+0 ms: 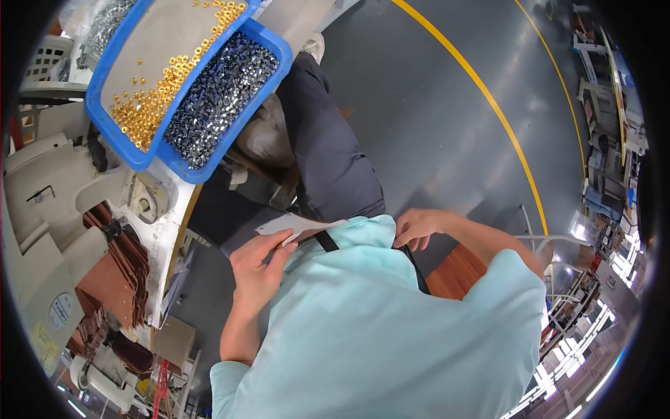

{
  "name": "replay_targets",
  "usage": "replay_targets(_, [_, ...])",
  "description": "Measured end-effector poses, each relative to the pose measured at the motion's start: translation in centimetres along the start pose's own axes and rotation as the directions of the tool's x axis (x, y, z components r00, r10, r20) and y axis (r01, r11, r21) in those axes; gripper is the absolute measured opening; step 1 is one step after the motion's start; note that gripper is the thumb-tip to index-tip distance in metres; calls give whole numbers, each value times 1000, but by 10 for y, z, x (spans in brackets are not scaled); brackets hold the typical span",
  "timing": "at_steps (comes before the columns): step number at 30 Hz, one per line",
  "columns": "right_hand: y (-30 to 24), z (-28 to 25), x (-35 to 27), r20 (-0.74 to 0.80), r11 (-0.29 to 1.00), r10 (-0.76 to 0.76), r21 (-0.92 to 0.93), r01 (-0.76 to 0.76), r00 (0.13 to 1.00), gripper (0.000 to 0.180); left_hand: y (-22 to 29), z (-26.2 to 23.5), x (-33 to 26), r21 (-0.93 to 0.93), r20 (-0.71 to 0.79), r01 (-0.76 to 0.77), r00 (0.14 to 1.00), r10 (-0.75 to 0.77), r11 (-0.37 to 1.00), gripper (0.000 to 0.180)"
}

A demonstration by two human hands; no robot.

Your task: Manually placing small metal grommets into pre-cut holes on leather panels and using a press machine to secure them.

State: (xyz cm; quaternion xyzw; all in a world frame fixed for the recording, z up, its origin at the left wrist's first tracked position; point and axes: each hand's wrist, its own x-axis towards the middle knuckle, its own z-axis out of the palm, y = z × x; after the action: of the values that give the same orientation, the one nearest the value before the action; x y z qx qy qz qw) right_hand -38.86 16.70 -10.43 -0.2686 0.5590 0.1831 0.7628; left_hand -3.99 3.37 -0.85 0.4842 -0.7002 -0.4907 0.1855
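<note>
Left hand (252,267) pinches a pale piece (296,223), long axis crosswise, tip rightward (right hand (421,225) curled, grip unclear).

A single wide fisheye camera is looking down from the person's own head.
It is facing over the front of the body, so the pale green shirt (398,335) is filling the lower middle from very near, and the left hand (255,269) and the right hand (421,226) are showing a little farther, about the centre. The worktop (159,234) with the blue trays (136,157) is running along the left side, while the grey floor (419,91) is stretching away to the upper right. The lens is bending the yellow line (517,141), and the corners are going dark.
</note>
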Motion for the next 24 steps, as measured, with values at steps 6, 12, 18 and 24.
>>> replay_targets(6, [63,8,39,282,982,87,137,-130,955,57,7,10,-4,-19,108,12,994,-10,1000,20])
replay_targets(12, [119,66,56,371,805,214,-591,52,904,57,7,13,-7,-15,97,-58,994,59,998,20])
replay_targets(18, [178,76,49,439,934,278,-333,-133,854,74,-1,12,0,-60,-31,-56,998,55,997,20])
replay_targets(24, [114,35,-14,95,945,73,-325,-39,993,80,-1,-2,8,-192,-156,-127,983,97,973,20])
